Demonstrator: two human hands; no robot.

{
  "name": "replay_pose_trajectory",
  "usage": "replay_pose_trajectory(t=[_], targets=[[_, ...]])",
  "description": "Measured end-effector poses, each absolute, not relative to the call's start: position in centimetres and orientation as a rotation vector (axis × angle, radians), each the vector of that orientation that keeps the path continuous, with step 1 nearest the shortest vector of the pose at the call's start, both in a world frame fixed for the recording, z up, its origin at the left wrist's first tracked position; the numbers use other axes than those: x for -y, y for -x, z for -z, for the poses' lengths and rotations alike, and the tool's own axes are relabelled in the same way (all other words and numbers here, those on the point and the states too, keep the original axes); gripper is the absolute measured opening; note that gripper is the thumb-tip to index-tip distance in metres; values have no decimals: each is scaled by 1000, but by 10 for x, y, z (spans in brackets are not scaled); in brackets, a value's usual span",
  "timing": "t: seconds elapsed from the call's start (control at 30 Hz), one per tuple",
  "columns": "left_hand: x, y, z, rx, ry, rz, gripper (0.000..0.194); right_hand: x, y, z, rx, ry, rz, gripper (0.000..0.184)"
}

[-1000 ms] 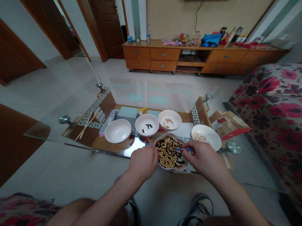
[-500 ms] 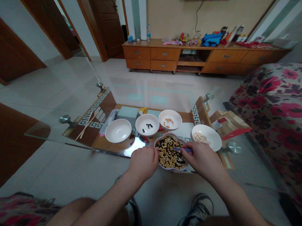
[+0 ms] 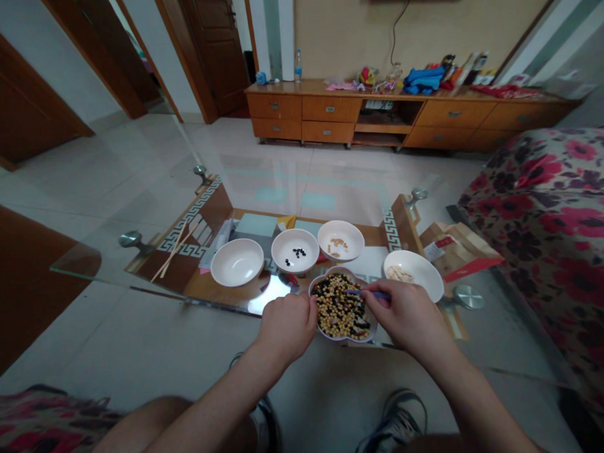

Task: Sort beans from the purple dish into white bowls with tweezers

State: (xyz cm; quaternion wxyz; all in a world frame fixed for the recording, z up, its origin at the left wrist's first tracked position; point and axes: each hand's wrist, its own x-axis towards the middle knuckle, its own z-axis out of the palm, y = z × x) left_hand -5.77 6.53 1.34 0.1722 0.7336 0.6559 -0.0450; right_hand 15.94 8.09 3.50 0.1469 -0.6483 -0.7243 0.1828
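The left hand (image 3: pixel 289 324) grips the left side of a dish (image 3: pixel 371 325). The dish is at the near edge of the glass table (image 3: pixel 101 265), around the middle. It is full of mixed beans (image 3: pixel 333 312), some yellow and some dark. The right hand (image 3: pixel 410 312) pinches a thin purple tool (image 3: pixel 353 292) between thumb and fingers. The tip is down in the beans, but it is too small to tell if it has caught one.

White bowls stand past the dish, toward the far edge. The left bowl (image 3: pixel 236 259) is closest to the table's left end. Next comes the black-bean bowl (image 3: pixel 283 246), then the yellow-bean bowl (image 3: pixel 352 237). The flake bowl (image 3: pixel 427 274) is toward the right edge, partly behind the right hand; I can't tell if they touch. Crossed chopsticks (image 3: pixel 175 251) are near the left corner, well apart from both hands.

This step looks like poking about in the beans. The next move seems to call for a still dish and a small, soft pinch, so no beans hop over the rim.
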Motion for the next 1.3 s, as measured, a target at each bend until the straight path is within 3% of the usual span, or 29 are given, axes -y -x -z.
replay_pose_trajectory(t=[0.5, 0.87, 1.3], targets=[[-67, 55, -18, -1862, -2039, 140, 54, -113, -151, -27, 1732, 1724, -266, 34], [-67, 55, -15, -1866, -2047, 110, 53, -118, -161, -30, 1769, 1706, -166, 37], [-66, 57, -14, -1863, -2068, 113, 55, -95, -173, -43, 1840, 1755, -385, 34]])
